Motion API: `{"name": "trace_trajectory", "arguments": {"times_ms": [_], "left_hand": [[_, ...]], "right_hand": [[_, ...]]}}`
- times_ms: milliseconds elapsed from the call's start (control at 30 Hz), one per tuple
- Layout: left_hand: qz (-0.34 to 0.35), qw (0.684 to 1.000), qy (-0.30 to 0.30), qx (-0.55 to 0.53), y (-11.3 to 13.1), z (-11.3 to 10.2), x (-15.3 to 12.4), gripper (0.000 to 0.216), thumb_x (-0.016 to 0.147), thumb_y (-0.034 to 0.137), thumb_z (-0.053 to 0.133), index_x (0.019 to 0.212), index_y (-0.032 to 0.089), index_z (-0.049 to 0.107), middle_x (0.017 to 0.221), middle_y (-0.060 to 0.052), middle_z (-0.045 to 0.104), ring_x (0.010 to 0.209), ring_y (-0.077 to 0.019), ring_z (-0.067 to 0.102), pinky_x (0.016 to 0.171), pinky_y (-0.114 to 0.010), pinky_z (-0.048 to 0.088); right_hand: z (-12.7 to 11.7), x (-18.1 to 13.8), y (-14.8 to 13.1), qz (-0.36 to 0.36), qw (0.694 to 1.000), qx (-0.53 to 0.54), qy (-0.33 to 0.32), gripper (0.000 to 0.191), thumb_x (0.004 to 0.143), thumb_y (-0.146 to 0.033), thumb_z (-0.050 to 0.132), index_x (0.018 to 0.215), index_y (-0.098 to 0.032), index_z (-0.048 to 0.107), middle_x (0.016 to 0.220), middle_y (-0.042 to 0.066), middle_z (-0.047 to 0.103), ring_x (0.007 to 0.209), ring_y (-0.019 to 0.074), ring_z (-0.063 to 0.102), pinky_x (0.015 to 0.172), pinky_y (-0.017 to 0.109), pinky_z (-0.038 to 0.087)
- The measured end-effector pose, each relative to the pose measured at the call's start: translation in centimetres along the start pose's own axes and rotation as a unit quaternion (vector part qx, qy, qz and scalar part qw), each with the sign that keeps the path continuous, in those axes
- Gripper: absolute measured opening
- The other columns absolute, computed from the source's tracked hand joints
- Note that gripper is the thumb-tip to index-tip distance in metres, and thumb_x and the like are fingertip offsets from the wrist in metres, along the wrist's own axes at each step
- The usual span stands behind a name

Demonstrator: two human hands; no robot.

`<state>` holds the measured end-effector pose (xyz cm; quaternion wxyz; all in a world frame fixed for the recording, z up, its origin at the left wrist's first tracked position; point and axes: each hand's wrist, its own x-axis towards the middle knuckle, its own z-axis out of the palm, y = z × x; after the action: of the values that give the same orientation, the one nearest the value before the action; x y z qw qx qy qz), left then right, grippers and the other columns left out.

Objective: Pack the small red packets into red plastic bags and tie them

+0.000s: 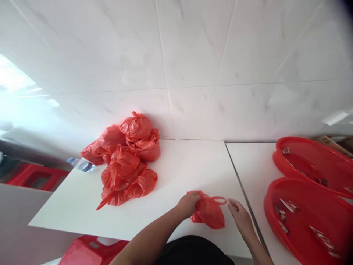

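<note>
Two hands (189, 203) (240, 217) hold a red bag (209, 212) near tied bags (125, 163)

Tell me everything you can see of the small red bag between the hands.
The small red bag is thin, glossy, crinkled plastic, partly filled and slumped on the white table near its front edge, apart from the pile of like bags. The left hand grips its bunched top. A thin handle loop stretches to the fingertips of the right hand; whether they pinch it is unclear. Contents are hidden.
</note>
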<state>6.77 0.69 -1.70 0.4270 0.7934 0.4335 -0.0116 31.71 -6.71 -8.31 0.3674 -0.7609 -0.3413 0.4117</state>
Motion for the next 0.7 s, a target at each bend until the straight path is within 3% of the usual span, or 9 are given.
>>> {"name": "trace_trajectory", "arguments": {"times_ms": [67,167,267,333,433,500,600,633,700], "left_hand": [[-0.042,0.998,0.041,0.003,-1.0,-1.2,-1.8,0.029,0.072,0.005,0.048,0.091,0.019,0.065,0.098,-0.010,0.069,0.093,-0.0283,0.064,0.079,-0.040,0.047],[-0.093,0.988,0.121,0.001,-2.8,-4.1,-6.1,0.031,0.069,0.002,0.044,0.087,0.021,0.062,0.083,-0.005,0.068,0.079,-0.0224,0.064,0.068,-0.032,0.045],[-0.150,0.945,0.288,-0.043,-4.7,-7.9,-11.4,0.031,0.066,0.000,0.042,0.083,0.020,0.059,0.072,-0.001,0.065,0.071,-0.0172,0.061,0.062,-0.025,0.042],[-0.199,0.868,0.451,-0.052,-6.3,-10.5,-14.9,0.029,0.066,0.002,0.044,0.083,0.020,0.059,0.074,0.000,0.064,0.072,-0.0158,0.060,0.064,-0.024,0.042],[-0.322,0.702,0.634,-0.036,-10.3,-14.0,-19.4,0.016,0.071,0.016,0.053,0.085,0.021,0.059,0.069,0.002,0.059,0.066,-0.0158,0.054,0.062,-0.025,0.041],[-0.353,0.610,0.708,-0.043,-14.0,-15.9,-21.7,0.014,0.070,0.026,0.058,0.083,0.020,0.059,0.065,0.003,0.056,0.063,-0.0163,0.051,0.060,-0.026,0.041],[-0.418,0.483,0.767,-0.056,-19.6,-18.2,-23.8,0.014,0.065,0.029,0.060,0.072,0.019,0.053,0.062,0.003,0.051,0.064,-0.0179,0.051,0.064,-0.031,0.045],[-0.434,0.468,0.767,-0.066,-21.0,-18.8,-24.0,0.011,0.065,0.026,0.057,0.073,0.019,0.052,0.063,0.002,0.051,0.065,-0.0195,0.053,0.065,-0.034,0.046],[-0.447,0.474,0.755,-0.082,-23.1,-19.7,-24.1,0.011,0.063,0.023,0.054,0.071,0.019,0.049,0.065,0.000,0.054,0.070,-0.0242,0.057,0.069,-0.040,0.048]], "right_hand": [[-0.4,0.6,1.4,0.017,1.000,-0.007,-0.011,0.049,0.064,-0.055,0.058,0.100,-0.022,0.065,0.106,0.012,0.069,0.098,0.0288,0.066,0.082,0.041,0.053],[-0.8,1.2,3.1,0.054,0.998,0.003,-0.019,0.045,0.060,-0.055,0.060,0.094,-0.026,0.065,0.100,0.011,0.071,0.094,0.0294,0.068,0.074,0.039,0.056],[-0.9,1.5,3.9,0.081,0.996,0.012,-0.031,0.048,0.058,-0.055,0.062,0.094,-0.024,0.065,0.093,0.011,0.072,0.091,0.0294,0.070,0.073,0.038,0.057],[-0.9,1.5,4.0,0.083,0.995,0.004,-0.046,0.051,0.059,-0.055,0.062,0.097,-0.021,0.065,0.095,0.010,0.072,0.092,0.0285,0.070,0.075,0.037,0.056],[-0.7,1.5,3.9,0.081,0.995,-0.010,-0.056,0.056,0.061,-0.055,0.062,0.103,-0.018,0.064,0.099,0.010,0.073,0.094,0.0271,0.069,0.077,0.035,0.056],[-0.7,1.4,3.8,0.079,0.995,-0.011,-0.052,0.056,0.061,-0.056,0.061,0.103,-0.018,0.064,0.098,0.010,0.073,0.093,0.0267,0.069,0.077,0.035,0.056],[-1.0,0.8,3.7,0.078,0.996,-0.003,-0.030,0.054,0.059,-0.056,0.062,0.100,-0.019,0.064,0.095,0.009,0.073,0.092,0.0267,0.069,0.075,0.034,0.056],[-1.2,0.5,3.6,0.080,0.997,0.000,-0.020,0.054,0.059,-0.056,0.062,0.098,-0.019,0.064,0.094,0.009,0.073,0.091,0.0268,0.069,0.074,0.035,0.055],[-1.6,-0.4,3.6,0.085,0.996,0.003,0.002,0.052,0.058,-0.055,0.062,0.096,-0.019,0.065,0.092,0.010,0.073,0.089,0.0271,0.070,0.073,0.035,0.055]]}}
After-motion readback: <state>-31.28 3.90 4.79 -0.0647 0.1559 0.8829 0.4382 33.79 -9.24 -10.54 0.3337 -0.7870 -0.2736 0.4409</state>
